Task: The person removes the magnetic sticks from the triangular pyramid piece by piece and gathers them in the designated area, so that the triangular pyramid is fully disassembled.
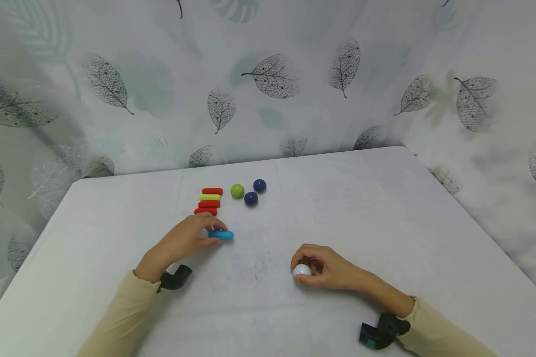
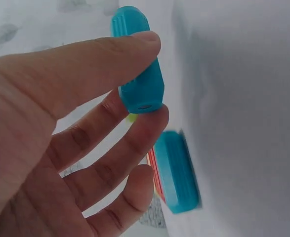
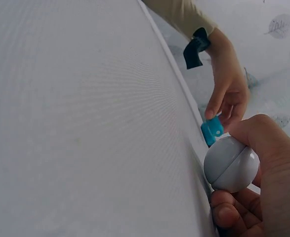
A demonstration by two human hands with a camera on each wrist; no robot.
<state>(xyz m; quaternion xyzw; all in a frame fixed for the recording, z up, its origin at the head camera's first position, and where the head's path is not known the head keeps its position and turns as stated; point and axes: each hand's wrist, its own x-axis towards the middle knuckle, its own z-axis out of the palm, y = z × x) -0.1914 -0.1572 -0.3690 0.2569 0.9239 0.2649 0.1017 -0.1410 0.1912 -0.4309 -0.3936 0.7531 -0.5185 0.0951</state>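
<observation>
My left hand pinches a short blue faceted stick between thumb and fingers. In the left wrist view that blue stick shows a small hole in its end. A second blue stick rests on the table beyond the fingertips; from the head it seems hidden by the hand. On the right side of the table, my right hand holds a glossy white ball between thumb and fingers. Close up, the ball has a seam line across it.
Past the left hand lie red sticks and a yellow-green stick in a row. Right of them sit a green ball and two dark blue balls. Leaf-patterned cloth hangs behind the white table.
</observation>
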